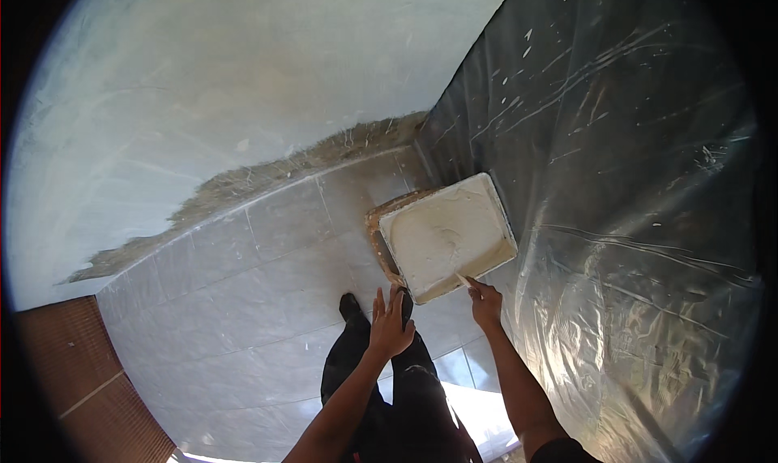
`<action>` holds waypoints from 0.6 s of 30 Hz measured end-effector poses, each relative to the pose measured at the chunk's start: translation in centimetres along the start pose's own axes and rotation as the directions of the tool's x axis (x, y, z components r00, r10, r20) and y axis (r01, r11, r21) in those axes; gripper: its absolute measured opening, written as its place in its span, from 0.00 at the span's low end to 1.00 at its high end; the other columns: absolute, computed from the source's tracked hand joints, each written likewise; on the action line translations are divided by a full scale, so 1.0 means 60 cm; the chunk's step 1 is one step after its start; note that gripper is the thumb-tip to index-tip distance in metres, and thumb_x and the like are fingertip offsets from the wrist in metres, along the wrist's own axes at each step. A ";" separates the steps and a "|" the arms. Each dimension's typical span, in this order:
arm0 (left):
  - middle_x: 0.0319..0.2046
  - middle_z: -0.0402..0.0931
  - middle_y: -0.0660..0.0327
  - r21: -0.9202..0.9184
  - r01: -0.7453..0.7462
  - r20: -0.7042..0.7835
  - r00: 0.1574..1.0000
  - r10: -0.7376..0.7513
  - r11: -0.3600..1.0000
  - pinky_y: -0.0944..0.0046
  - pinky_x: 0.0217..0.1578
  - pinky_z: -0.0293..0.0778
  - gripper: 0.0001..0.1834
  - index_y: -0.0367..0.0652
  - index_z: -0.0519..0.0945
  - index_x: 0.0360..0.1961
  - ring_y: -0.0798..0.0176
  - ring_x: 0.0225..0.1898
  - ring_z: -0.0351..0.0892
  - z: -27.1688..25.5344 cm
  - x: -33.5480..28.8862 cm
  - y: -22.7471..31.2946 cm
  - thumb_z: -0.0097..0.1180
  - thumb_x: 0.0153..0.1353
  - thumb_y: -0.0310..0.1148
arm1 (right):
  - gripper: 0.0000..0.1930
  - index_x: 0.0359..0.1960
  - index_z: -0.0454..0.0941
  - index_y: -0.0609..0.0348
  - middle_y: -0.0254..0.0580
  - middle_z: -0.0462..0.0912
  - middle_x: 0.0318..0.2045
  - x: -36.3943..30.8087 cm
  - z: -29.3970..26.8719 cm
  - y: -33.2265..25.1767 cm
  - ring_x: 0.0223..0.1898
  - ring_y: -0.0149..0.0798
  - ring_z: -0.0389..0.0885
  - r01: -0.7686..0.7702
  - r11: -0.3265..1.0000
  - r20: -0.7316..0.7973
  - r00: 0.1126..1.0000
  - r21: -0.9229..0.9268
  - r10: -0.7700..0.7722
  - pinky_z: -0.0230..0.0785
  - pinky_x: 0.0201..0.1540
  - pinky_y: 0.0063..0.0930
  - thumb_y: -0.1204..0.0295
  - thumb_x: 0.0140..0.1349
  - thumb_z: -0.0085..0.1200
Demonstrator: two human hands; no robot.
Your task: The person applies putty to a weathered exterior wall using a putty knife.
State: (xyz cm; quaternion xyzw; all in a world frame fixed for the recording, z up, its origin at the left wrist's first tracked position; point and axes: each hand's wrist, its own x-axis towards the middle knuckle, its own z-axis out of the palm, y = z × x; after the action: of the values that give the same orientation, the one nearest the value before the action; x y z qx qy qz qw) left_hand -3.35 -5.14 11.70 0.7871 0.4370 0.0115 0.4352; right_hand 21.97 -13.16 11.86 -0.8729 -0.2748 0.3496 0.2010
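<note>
A rectangular white tub [395, 267] of smooth cream-coloured paste [442, 228] stands in front of me, a little to the right. My right hand [486, 303] is at its near right corner, closed round a slim pale tool [463, 280] whose tip reaches the tub's near edge; the tool's exact kind is too small to tell. Beside the tub's near left corner hangs my left hand [391, 325], fingers stretched out and apart, holding nothing.
A worn wooden frame [374, 234] shows under the tub. Ahead rises a whitish wall [243, 74] with a bare rough strip [267, 171] along its foot. Dark plastic sheeting [616, 139] covers the right side. Grey floor tiles [267, 301] extend left, toward a brown ribbed surface [89, 374].
</note>
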 end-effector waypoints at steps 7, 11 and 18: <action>0.77 0.47 0.44 0.094 -0.064 0.058 0.997 0.059 0.993 0.37 0.75 0.40 0.47 0.32 0.55 0.73 0.31 0.77 0.36 0.127 0.040 -0.004 0.59 0.52 0.30 | 0.24 0.53 0.84 0.48 0.33 0.84 0.53 0.016 0.060 0.083 0.61 0.42 0.76 0.595 0.694 0.005 0.761 -0.405 -0.649 0.60 0.62 0.41 0.83 0.53 0.59; 0.76 0.47 0.44 0.118 -0.094 -0.002 0.995 0.095 0.988 0.37 0.75 0.40 0.48 0.32 0.55 0.73 0.31 0.77 0.37 0.154 0.053 -0.008 0.58 0.48 0.27 | 0.24 0.54 0.83 0.45 0.30 0.81 0.59 0.001 0.081 0.128 0.67 0.40 0.71 0.612 0.576 0.091 0.724 -0.542 -0.684 0.48 0.68 0.46 0.83 0.56 0.57; 0.77 0.42 0.39 0.158 -0.053 0.008 0.999 0.053 0.986 0.35 0.75 0.31 0.50 0.31 0.48 0.75 0.33 0.78 0.33 0.176 0.045 -0.005 0.56 0.52 0.32 | 0.18 0.50 0.85 0.46 0.29 0.84 0.55 -0.074 0.053 0.183 0.65 0.39 0.74 0.596 0.601 0.113 0.754 -0.532 -0.647 0.47 0.68 0.46 0.78 0.60 0.58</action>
State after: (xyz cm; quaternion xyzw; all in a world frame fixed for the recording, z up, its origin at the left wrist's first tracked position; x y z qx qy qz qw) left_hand 2.33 -10.31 3.97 0.8306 0.4146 -0.0131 0.3715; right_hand 20.72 -23.87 5.98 -0.7568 -0.6377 0.1256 0.0695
